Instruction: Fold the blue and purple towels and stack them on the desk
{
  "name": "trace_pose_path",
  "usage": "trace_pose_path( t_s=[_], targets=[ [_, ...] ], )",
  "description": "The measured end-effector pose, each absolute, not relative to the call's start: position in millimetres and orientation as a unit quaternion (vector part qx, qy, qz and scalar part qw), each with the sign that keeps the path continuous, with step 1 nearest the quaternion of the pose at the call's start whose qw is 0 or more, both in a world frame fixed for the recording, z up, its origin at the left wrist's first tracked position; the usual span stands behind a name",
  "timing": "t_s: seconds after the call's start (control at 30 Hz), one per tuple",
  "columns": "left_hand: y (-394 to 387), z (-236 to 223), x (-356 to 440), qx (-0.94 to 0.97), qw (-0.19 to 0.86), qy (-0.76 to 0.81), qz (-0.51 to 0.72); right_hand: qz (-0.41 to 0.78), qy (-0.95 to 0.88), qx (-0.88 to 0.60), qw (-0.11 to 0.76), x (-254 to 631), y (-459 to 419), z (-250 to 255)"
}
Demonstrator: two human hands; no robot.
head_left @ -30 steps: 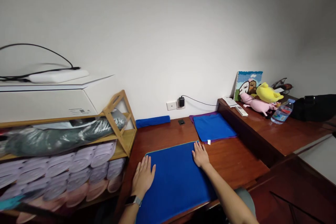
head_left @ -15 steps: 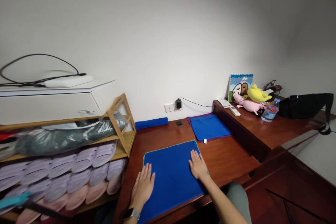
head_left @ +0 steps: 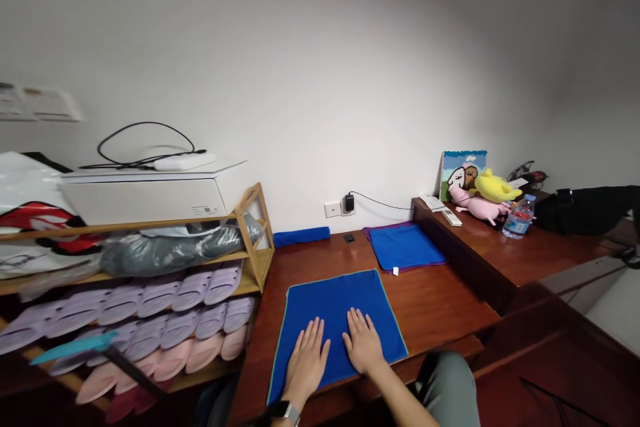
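A blue towel with a thin green edge (head_left: 340,297) lies flat on the wooden desk (head_left: 435,310). My left hand (head_left: 307,363) rests palm down on its lower middle, fingers spread, with a watch (head_left: 283,411) on the wrist. My right hand (head_left: 363,341) presses flat just beside it, also on the towel. Neither hand grips anything. The two hands are close together but not touching. The towel's near edge runs under my wrists.
A second blue towel (head_left: 404,247) lies on purple cloth, and a rolled blue towel (head_left: 301,236) sits against the wall. A bamboo rack of lilac slippers (head_left: 255,240) stands left of the desk. A raised shelf (head_left: 520,260) holds plush toys, a bottle and a black bag.
Both hands have slid inward from the towel's side edges and now lie close together near its lower middle. The view has shifted, showing more of the rack at left.
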State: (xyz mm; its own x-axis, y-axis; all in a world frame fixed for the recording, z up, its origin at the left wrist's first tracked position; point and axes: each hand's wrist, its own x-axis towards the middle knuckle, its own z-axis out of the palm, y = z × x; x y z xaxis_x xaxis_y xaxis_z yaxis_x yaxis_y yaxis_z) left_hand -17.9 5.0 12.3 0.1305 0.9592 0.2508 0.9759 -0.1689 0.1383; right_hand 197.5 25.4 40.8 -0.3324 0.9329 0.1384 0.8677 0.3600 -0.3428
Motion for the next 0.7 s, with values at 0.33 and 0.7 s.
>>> trace_pose_path(
  t_s=[0.33,0.7],
  targets=[
    [-21,1,-103,-0.711,0.061,-0.685,-0.146,0.093,-0.754,-0.641,0.109,285,30,56],
    [104,51,9,-0.771,0.025,-0.618,-0.151,0.124,-0.809,-0.556,0.148,154,112,82]
  ],
)
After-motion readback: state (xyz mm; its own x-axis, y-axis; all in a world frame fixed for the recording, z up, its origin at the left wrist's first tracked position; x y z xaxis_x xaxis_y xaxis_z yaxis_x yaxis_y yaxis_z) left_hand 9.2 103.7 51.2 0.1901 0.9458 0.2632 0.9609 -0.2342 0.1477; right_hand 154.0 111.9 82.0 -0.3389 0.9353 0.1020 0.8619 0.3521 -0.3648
